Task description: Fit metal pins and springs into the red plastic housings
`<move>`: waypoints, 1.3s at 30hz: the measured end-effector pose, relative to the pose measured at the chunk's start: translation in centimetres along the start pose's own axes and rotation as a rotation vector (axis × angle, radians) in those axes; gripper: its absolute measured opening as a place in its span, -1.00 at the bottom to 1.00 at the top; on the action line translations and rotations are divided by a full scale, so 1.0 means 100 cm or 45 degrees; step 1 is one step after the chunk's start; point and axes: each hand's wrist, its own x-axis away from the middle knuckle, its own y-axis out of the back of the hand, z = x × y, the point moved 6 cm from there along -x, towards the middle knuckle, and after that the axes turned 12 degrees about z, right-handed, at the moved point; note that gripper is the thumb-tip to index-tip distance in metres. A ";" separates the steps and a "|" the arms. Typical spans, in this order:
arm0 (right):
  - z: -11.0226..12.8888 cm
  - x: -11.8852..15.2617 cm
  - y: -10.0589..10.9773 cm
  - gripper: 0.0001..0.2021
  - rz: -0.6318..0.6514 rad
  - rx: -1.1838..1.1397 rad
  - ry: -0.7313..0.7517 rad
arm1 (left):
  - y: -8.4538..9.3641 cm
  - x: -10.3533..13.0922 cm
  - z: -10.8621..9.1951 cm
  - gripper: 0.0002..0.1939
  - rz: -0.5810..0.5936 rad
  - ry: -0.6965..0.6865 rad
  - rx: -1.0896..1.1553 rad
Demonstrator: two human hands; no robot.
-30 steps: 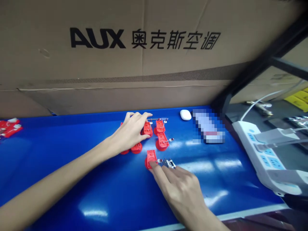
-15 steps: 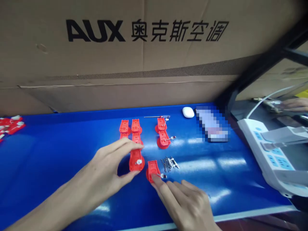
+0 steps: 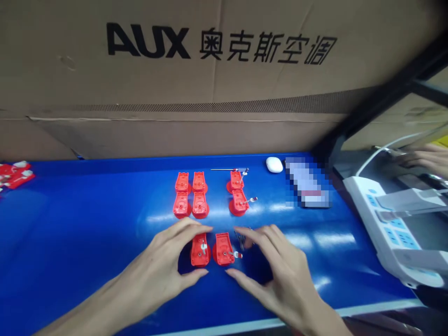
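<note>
Two red plastic housings lie side by side at the front of the blue table. Around the left housing [image 3: 199, 256] curves my left hand [image 3: 175, 256], thumb and fingers spread near its two ends; whether they touch it is hard to see. A small white-and-metal piece sits on that housing. My right hand [image 3: 280, 266] is open just right of the other housing [image 3: 222, 242], thumb and forefinger apart. From this one a metal piece with a white end [image 3: 238, 255] sticks out. Small dark screws or pins [image 3: 240, 239] are partly hidden behind my right fingers.
Several red housings [image 3: 181, 205] stand farther back, two on the right [image 3: 239, 201] with metal pieces. A screwdriver [image 3: 224, 170], a white rounded case [image 3: 274, 164] and a blurred-out phone [image 3: 308, 182] lie behind. A power strip [image 3: 392, 228] and another person's hand [image 3: 430, 156] are at right.
The left housing has come nearer the front edge, beside the other one. My left fingers are spread wider around it. My right hand has lifted its finger off the right housing and opened.
</note>
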 end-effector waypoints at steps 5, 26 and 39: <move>-0.001 -0.013 -0.008 -0.47 0.082 0.002 0.110 | -0.001 -0.002 -0.009 -0.38 -0.016 -0.088 0.118; -0.008 -0.018 -0.004 -0.53 0.067 -0.011 0.161 | -0.006 -0.019 -0.013 -0.31 -0.137 -0.231 0.241; 0.007 -0.020 0.023 -0.81 0.021 -0.361 0.207 | -0.013 -0.023 -0.008 -0.45 -0.203 -0.309 0.450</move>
